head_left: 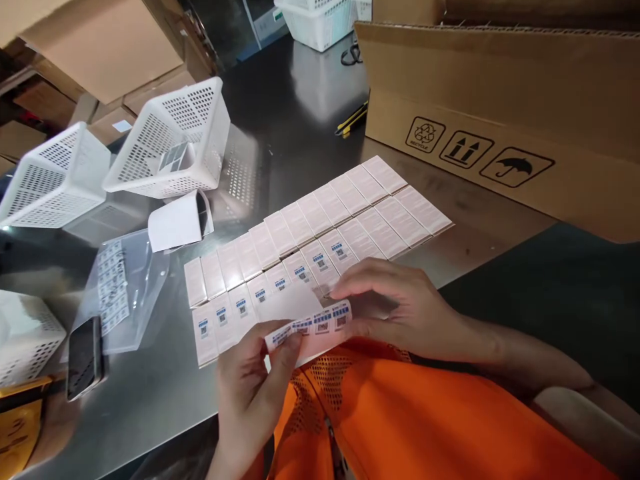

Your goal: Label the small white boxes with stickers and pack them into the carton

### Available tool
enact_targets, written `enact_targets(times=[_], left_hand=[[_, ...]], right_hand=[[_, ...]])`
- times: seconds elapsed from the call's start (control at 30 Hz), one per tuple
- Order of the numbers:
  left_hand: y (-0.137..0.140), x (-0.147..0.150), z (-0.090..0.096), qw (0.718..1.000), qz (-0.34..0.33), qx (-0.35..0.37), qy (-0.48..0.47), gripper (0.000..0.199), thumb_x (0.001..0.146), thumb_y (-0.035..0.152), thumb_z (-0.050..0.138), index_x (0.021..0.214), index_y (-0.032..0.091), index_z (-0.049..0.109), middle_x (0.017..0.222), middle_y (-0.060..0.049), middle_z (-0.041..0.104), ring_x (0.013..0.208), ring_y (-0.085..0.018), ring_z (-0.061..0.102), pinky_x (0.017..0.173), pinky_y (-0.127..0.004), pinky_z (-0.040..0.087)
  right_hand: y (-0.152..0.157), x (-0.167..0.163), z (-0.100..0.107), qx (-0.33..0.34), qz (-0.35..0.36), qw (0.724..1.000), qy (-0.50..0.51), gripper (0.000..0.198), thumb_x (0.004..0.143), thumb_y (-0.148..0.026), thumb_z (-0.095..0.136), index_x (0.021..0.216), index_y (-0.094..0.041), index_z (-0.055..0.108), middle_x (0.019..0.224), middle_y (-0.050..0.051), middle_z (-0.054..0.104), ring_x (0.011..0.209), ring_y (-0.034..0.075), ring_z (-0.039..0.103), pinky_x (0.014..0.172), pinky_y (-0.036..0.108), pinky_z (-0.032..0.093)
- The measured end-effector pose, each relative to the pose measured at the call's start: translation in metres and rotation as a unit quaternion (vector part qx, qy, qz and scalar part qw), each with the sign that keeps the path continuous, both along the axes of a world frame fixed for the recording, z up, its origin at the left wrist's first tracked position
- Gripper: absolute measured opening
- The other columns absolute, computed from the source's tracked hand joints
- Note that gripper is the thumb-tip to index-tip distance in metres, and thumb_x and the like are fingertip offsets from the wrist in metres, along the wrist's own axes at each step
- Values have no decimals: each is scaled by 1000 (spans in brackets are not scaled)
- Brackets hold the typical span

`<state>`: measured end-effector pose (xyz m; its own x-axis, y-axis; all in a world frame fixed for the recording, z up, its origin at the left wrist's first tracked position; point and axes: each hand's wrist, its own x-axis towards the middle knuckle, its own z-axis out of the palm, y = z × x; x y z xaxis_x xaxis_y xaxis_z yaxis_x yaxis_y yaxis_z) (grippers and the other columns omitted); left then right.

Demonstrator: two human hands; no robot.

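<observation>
Sev. bskts (218,137), metal tbl (155,393), label strip (323,325)

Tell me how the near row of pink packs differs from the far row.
Stickers: several packs toward the left of the near row carry blue printed stickers with square codes; the far row shows none.
Place: the near row lies closer to the person, the far row beyond it.
View: the near row is partly hidden by the right hand and a white sheet; the far row is unobstructed.
Both are pale pink packs laid flat, side by side.
</observation>
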<state>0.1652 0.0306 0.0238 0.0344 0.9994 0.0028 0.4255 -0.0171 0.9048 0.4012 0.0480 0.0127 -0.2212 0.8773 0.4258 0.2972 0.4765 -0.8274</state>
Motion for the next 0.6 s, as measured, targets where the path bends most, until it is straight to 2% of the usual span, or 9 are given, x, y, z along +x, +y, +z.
enact_targets(times=[0.1, 0.2, 0.27, 0.37, 0.43, 0.5, 0.57, 0.6], left_hand=[[-5, 11, 8, 999, 15, -32, -18, 13, 83, 34, 73, 86, 22, 77, 88, -2, 77, 77, -17, 68, 70, -23, 52], [-14, 18, 14, 998, 34, -42, 23, 17, 81, 39, 74, 81, 22, 77, 80, -1, 75, 71, -16, 65, 63, -22, 49], [-18, 23, 15, 996, 55, -58, 30, 20, 79, 43, 75, 82, 23, 76, 76, 0, 74, 70, -15, 64, 59, -21, 46], [-16, 32, 14, 986, 114, -117, -40, 24, 78, 46, 76, 81, 22, 74, 82, 0, 74, 76, -15, 65, 62, -18, 48], [-12, 35, 12, 972, 151, -158, -82, 25, 78, 46, 76, 83, 22, 73, 83, 0, 74, 77, -15, 66, 63, -17, 50], [-8, 35, 11, 963, 170, -189, -89, 25, 78, 45, 76, 88, 22, 74, 81, -1, 74, 77, -16, 67, 61, -16, 51], [-7, 31, 9, 957, 180, -211, -86, 27, 79, 45, 75, 94, 22, 73, 83, -1, 75, 77, -17, 69, 61, -16, 53], [-7, 28, 7, 954, 183, -220, -85, 28, 80, 45, 75, 96, 23, 73, 88, -1, 76, 78, -17, 70, 63, -16, 54]], right_hand=[[1, 4, -4, 17, -7, 1000, -13, 13, 88, -24, 71, 98, -15, 72, 91, -1, 68, 84, 0, 65, 76, 7, 51], [-1, 9, -6, 36, -9, 999, -33, 9, 89, -20, 71, 96, -16, 72, 90, 0, 66, 83, -1, 62, 74, 7, 50], [-3, 14, -3, 74, -17, 996, -46, 6, 91, -17, 67, 91, -16, 72, 92, 1, 65, 84, 0, 62, 75, 9, 51], [-2, 25, 7, 198, 48, 973, -107, 9, 92, -16, 64, 90, -19, 72, 96, 0, 68, 97, 7, 65, 86, 19, 56], [6, 34, 15, 223, 100, 965, -98, 4, 91, -20, 66, 89, -20, 70, 94, -1, 68, 100, 9, 66, 90, 21, 57], [23, 46, 21, 155, 83, 984, -41, 6, 90, -22, 68, 86, -18, 68, 88, -1, 66, 93, 6, 65, 86, 18, 56], [50, 60, 21, 24, 27, 999, -22, 13, 91, -27, 69, 85, -15, 68, 85, 0, 65, 85, 3, 61, 78, 15, 52], [65, 68, 19, -50, 12, 998, -42, 17, 91, -30, 68, 86, -14, 68, 85, 1, 64, 81, 3, 59, 73, 15, 49]])
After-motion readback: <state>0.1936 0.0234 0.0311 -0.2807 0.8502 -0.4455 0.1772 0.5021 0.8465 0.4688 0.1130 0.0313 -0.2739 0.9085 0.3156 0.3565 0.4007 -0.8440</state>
